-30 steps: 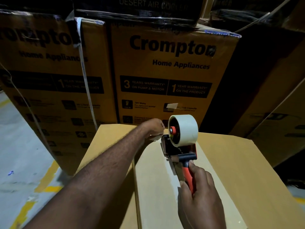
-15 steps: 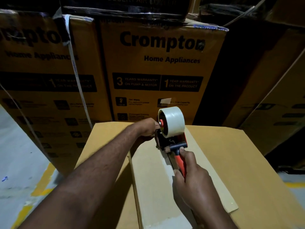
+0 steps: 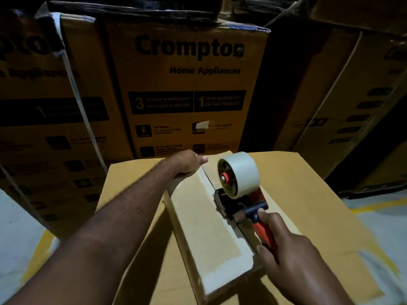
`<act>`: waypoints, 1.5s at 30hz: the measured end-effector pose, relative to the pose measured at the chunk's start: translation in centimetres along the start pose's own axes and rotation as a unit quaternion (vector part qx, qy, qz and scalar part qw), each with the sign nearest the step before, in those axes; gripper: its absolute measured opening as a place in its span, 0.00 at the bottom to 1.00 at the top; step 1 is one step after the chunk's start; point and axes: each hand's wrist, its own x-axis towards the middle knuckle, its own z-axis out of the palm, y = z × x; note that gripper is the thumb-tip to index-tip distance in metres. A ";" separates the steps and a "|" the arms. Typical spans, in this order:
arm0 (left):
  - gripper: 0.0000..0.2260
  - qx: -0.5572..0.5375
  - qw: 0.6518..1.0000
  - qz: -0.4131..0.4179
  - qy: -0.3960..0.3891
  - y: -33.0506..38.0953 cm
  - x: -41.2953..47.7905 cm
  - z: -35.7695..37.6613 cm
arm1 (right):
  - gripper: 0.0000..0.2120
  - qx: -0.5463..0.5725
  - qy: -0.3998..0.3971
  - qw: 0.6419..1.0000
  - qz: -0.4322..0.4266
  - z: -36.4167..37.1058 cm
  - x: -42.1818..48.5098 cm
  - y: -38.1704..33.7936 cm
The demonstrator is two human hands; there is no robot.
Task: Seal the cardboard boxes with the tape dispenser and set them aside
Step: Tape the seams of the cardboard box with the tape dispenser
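Observation:
A plain brown cardboard box (image 3: 308, 205) stands in front of me with its top flaps folded in; the pale inner flap (image 3: 204, 227) lies left of the centre seam. My right hand (image 3: 286, 256) grips the red handle of a tape dispenser (image 3: 246, 205) that rests on the seam, its cream tape roll (image 3: 240, 172) upright. My left hand (image 3: 187, 164) presses flat, palm down, on the far edge of the box top, holding the tape end or flap there; its fingers are partly hidden over the edge.
Tall printed "Crompton Home Appliances" cartons (image 3: 189, 89) are stacked close behind the box, with more cartons (image 3: 352, 95) leaning at the right. A white strap (image 3: 74, 91) hangs down the left carton. Grey floor with yellow lines (image 3: 374, 205) shows on both sides.
The dispenser has been drawn back toward me along the seam, away from the far edge. My left hand has stayed at the far edge and flattened out.

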 end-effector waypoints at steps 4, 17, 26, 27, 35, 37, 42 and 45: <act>0.26 0.168 0.979 0.046 0.106 0.6 -1.6 2.5 | 0.24 0.003 0.009 1.000 0.009 0.8 -0.8 -0.5; 0.32 0.232 0.971 0.028 0.059 6.7 -24.2 15.3 | 0.19 0.012 0.054 0.997 -0.053 1.3 -0.3 -0.7; 0.37 0.157 0.972 0.020 0.174 7.8 -24.5 17.3 | 0.14 0.035 0.057 0.994 -0.088 1.1 -1.3 0.1; 0.38 0.132 0.972 0.017 0.191 8.1 -24.8 17.4 | 0.14 0.032 0.060 0.994 -0.091 1.2 -1.5 0.3; 0.41 0.093 0.959 -0.048 0.263 7.7 -24.1 17.6 | 0.17 0.035 0.061 0.992 -0.106 1.1 -7.5 4.2; 0.40 0.101 0.958 -0.044 0.266 7.9 -24.1 18.0 | 0.18 0.035 0.064 0.992 -0.104 1.4 -8.5 4.9; 0.28 0.180 0.951 -0.021 0.251 7.2 -24.0 17.1 | 0.20 0.042 0.056 0.993 -0.099 1.0 -8.8 5.2; 0.30 0.209 0.961 0.003 0.184 6.4 -23.5 15.7 | 0.21 0.049 0.057 0.992 -0.097 1.1 -9.1 5.3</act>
